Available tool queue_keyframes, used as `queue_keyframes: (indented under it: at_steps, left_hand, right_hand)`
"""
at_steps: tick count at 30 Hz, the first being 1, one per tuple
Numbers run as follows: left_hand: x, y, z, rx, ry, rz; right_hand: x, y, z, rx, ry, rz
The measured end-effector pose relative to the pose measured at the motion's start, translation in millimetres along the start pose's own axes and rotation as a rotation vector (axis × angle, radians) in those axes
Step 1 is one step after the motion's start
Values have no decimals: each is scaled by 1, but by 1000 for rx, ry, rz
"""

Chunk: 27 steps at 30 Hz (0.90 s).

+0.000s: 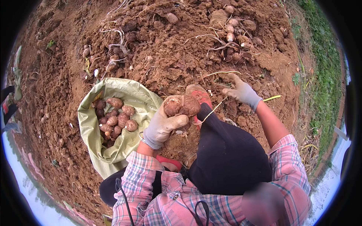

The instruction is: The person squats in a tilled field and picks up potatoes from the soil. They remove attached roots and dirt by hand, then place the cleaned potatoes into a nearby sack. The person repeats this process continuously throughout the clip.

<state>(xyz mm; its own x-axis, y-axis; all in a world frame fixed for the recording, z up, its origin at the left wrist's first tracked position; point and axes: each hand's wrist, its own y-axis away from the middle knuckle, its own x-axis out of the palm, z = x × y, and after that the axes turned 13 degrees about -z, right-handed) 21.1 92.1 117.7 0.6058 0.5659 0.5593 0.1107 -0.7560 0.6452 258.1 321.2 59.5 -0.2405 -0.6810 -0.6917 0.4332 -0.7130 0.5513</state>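
My left hand (162,124), in a pale work glove dirty with soil, grips two brown, hairy taro corms (190,106) side by side above my shoe. Just left of it stands a pale green woven sack (91,135), its mouth rolled wide, with several taro corms (112,121) inside. My right hand (242,91), gloved too, is held over the loose soil right of my knee, fingers apart and holding nothing. A thin pale root (213,110) reaches from my trouser leg towards its thumb; whether they touch I cannot tell.
Dug reddish soil (161,56) surrounds me. Further ahead lie a cluster of taro corms (230,28) and dry stalks with roots (121,39). Green plants (325,65) line the right edge. Red shoes (171,163) show beneath me. Part of another person (10,110) appears at the far left.
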Motion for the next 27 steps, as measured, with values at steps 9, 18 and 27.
queue_keyframes:
  at_steps: [9, 18, 27]
  left_hand:
    - [-2, -26, 28, 129, 222, -195]
    - [-3, -45, 43, 85, 286, -591]
    - [-160, 46, -47, -148, -1814, -889]
  right_hand:
    - [22, 33, 111, -728, -55, 246]
    - [37, 43, 110, -999, -476, 572]
    - [-47, -63, -22, -172, 499, -389]
